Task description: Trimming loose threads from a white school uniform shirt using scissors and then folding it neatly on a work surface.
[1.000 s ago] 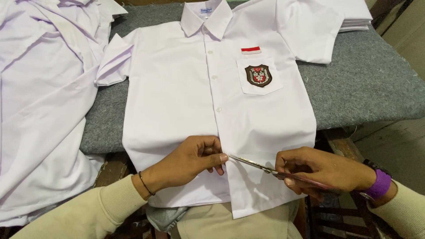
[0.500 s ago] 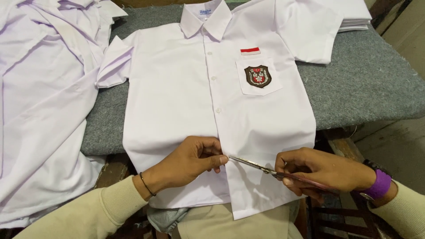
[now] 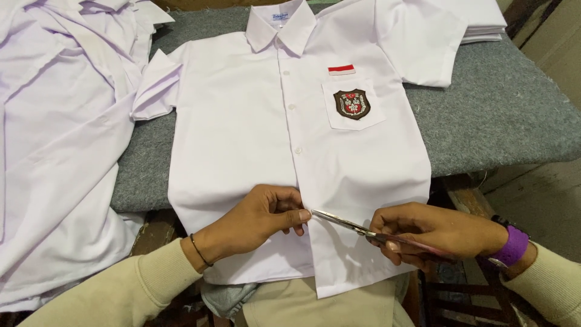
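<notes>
Scissors lie low across the front of a white short-sleeved shirt, their tips right at the button placket, where the left hand curls its fingertips shut on a pinch of cloth or thread just beside the blades. The right hand is closed around the scissor handles, fingers wrapped so that the loops are hidden; the blades look nearly together, though I cannot tell whether they are fully shut. The shirt lies buttoned and flat, collar away from the person, its hem hanging off the near edge of the tabletop onto the lap. With the points so close to both fabric and fingertips, a slip could nick the placket or the left forefinger, most likely if the cloth is pulled taut unevenly or the blades close before the thread is lifted clear. The overhanging hem could also drag the shirt toward the person and shift the cutting spot. A grey felt-like cover tops the tabletop. A heap of similar white garments spreads over its left side, and a folded stack sits at the far right corner. Bare floor shows dimly at the right.
</notes>
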